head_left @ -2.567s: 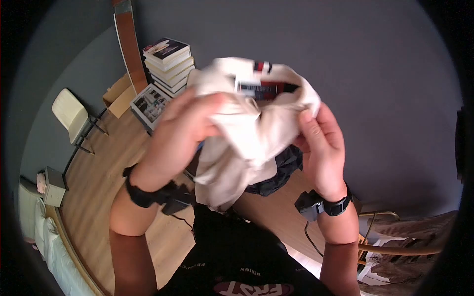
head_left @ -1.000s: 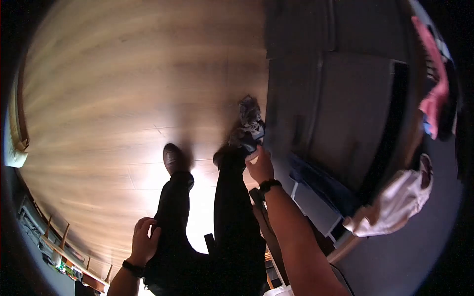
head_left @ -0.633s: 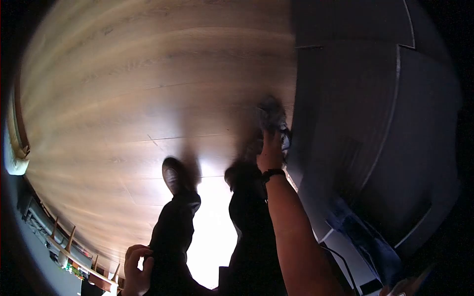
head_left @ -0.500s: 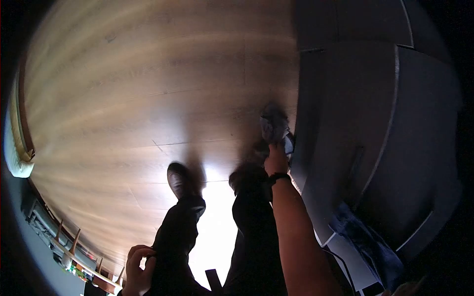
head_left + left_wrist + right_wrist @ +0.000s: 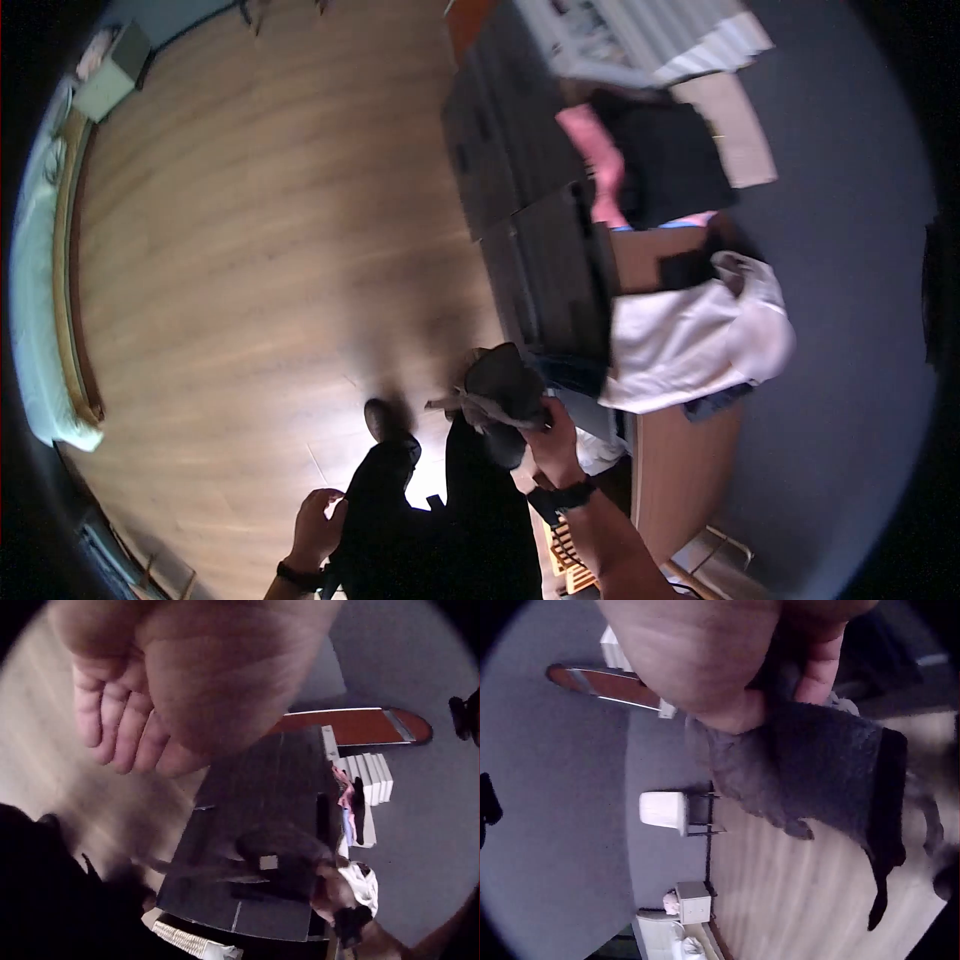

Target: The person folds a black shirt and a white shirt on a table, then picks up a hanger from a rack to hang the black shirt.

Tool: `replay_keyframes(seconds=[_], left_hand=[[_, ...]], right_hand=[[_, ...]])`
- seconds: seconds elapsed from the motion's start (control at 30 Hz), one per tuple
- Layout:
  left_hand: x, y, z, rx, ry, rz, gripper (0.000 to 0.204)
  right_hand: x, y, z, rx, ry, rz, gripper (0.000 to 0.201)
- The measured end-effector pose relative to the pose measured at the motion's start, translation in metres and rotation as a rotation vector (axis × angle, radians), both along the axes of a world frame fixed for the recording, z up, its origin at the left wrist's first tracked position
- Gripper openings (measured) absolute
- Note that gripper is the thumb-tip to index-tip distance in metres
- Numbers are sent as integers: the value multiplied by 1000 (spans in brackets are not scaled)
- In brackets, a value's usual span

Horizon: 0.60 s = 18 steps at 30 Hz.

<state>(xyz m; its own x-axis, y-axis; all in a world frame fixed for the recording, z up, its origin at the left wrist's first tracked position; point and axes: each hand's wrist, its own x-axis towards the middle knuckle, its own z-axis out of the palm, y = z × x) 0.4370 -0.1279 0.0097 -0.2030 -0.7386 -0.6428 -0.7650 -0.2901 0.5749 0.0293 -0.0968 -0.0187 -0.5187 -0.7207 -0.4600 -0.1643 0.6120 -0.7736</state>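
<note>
In the head view my right hand (image 5: 556, 445) grips a dark grey garment (image 5: 503, 385) with a lighter strip hanging from it, above the floor beside the dark cabinet. The right wrist view shows the thumb and a finger pinching the dark cloth (image 5: 829, 761), which hangs down. My left hand (image 5: 318, 530) holds nothing near my left thigh; its fingers hang loosely bent, as the left wrist view shows of the hand (image 5: 187, 682). A cream garment (image 5: 690, 340) lies on the cabinet top.
Folded black clothes (image 5: 670, 160) and a pink garment (image 5: 597, 155) lie farther along the dark cabinet (image 5: 560, 265). A bed (image 5: 45, 300) stands at the far left. A white chair (image 5: 662, 808) is in the right wrist view.
My right hand has lifted the dark garment from the floor beside the cabinet. The head view has tilted up, bringing the cabinet top into sight. My left hand still hangs by the thigh.
</note>
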Motion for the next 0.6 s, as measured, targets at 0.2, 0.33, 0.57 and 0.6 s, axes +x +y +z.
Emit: replay_keyframes(seconds=[0.2,0.33,0.57,0.6], left_hand=[[-22,-9,60,-160,145,-197,18],[-58,-13,78,-225,214,-397,19],[-135,-19,106,-236,297,-548,21],[-146,-20,107,-248,304,-573,21]], right_hand=[[-38,80,183,-299,4,-266,36],[-82,130,261,-469,231,-365,36],[-149,214,348,-679,618,-677,21],[-157,225,361,-735,663,-741,22]])
